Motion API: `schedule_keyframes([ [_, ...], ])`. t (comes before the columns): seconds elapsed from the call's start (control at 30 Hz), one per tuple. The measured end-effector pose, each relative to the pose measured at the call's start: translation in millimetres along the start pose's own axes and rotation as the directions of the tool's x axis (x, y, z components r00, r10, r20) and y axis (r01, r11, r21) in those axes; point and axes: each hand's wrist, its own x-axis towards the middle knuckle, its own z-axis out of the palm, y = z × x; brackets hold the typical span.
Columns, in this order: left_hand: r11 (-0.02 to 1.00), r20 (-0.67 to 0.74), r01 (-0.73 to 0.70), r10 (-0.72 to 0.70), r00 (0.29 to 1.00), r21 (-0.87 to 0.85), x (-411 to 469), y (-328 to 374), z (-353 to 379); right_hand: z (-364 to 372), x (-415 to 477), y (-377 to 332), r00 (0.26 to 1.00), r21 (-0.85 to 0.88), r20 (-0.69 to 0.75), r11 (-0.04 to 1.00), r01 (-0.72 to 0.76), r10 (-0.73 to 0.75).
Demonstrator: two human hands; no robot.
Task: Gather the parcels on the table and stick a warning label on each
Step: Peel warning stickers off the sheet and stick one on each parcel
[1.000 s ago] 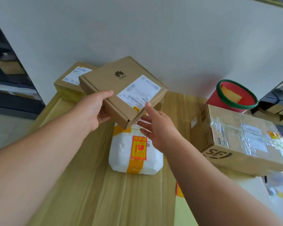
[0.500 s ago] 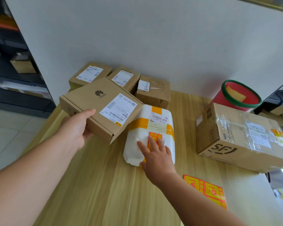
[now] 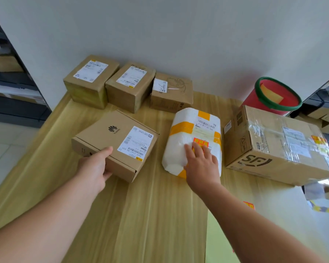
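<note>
The left hand point(image 3: 95, 169) held the flat brown box point(image 3: 118, 141) at its near corner, with the thumb on the top face and the other fingers curled under the edge. Whether the box lay fully on the table point(image 3: 150, 215) or was a little lifted, I could not tell. Just to the right of this grip lay the white parcel point(image 3: 179, 149), bound with yellow tape and apart from the box. The right hand point(image 3: 201, 164) rested on it with straight fingers and held nothing; its fingertips pressed on the orange warning label point(image 3: 200, 143) on top of the parcel. Just to the right of this hand stood the large taped carton point(image 3: 273, 145), and behind it a red bucket point(image 3: 273, 97) with a green rim. Beyond both hands, against the wall, three more parcels stood in a close row: the left carton point(image 3: 91, 80), the middle carton point(image 3: 129, 86) and the right carton point(image 3: 171, 92). Near the right forearm, a corner of an orange label sheet point(image 3: 248, 205) showed on the table
</note>
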Motion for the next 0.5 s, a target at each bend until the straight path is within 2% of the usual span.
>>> schedule_keyframes([
  [0.27, 0.993, 0.049, 0.118, -0.116, 0.992, -0.029, -2, -22, 15, -3, 10, 9, 0.993, 0.062, 0.049, 0.992, -0.111, 0.108],
  [0.4, 0.979, 0.024, 0.202, -0.203, 0.979, 0.033, -3, -27, 10, -4, -5, -12, 0.997, 0.158, -0.055, 0.987, -0.043, 0.052],
  [0.5, 0.965, 0.062, 0.249, -0.254, 0.965, 0.08, -7, -34, 4, -5, -18, -29, 0.995, 0.243, -0.1, 0.97, 0.027, -0.002],
])
